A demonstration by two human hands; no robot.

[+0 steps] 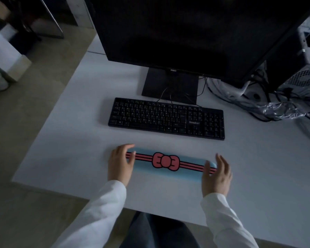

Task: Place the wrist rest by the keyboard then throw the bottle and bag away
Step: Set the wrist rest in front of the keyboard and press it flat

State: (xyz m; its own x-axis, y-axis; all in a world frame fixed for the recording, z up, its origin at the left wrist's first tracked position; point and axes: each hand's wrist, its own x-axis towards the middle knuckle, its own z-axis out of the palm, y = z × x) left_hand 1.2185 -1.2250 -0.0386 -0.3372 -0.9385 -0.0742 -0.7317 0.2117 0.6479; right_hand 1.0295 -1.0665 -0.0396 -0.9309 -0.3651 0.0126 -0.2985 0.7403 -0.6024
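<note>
A light blue wrist rest [170, 166] with red stripes and a red bow lies flat on the white desk, a short gap in front of the black keyboard [166, 118] and roughly parallel to it. My left hand [121, 163] grips its left end, fingers curled over the top. Its right end is held by my right hand [216, 176], thumb on the top face. A crumpled clear plastic bag [276, 108] lies among cables at the right. No bottle is in view.
A black monitor [186, 33] on its stand [170, 85] rises behind the keyboard. A computer case [304, 51] and tangled black cables [240, 97] fill the right back of the white desk [70, 140]. The desk's left edge drops to beige floor.
</note>
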